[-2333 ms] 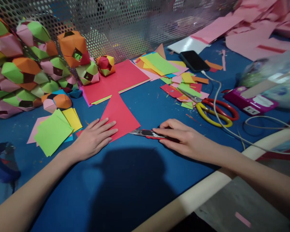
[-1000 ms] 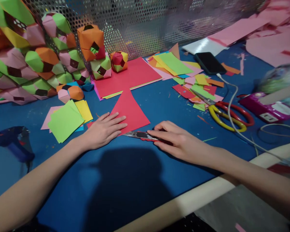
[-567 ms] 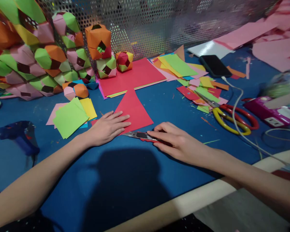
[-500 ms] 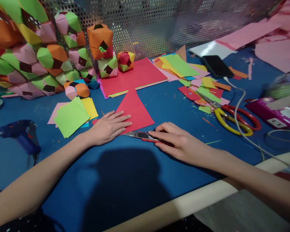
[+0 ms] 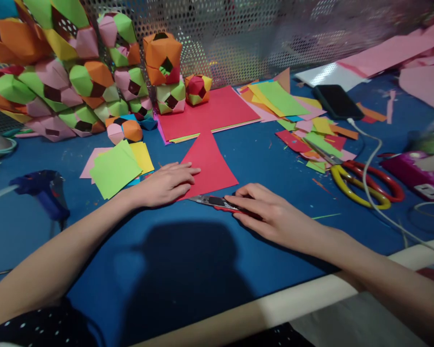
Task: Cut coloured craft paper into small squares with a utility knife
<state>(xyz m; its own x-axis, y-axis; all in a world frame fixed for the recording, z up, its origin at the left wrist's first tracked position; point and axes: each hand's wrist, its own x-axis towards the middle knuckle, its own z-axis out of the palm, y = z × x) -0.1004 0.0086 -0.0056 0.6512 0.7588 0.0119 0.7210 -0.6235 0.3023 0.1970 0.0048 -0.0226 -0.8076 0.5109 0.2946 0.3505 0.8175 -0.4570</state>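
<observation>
A red paper piece, roughly triangular, lies on the blue tabletop in front of me. My left hand rests over its left side, holding nothing, fingers stretched and slightly bent across the sheet. In my right hand is a utility knife with a red and black handle. Its tip points left, by the paper's lower edge near my left fingers. Left of the paper, small squares of green paper and yellow paper are stacked beside my left wrist.
Folded paper balls are piled at the back left. Large red sheets lie behind the cut piece. To the right are scissors, paper scraps, a phone and its cable. A blue glue gun sits left.
My left hand's fingers have drawn closer together and bent a little on the red paper. The right hand keeps the knife almost in place. The view has shifted slightly left.
</observation>
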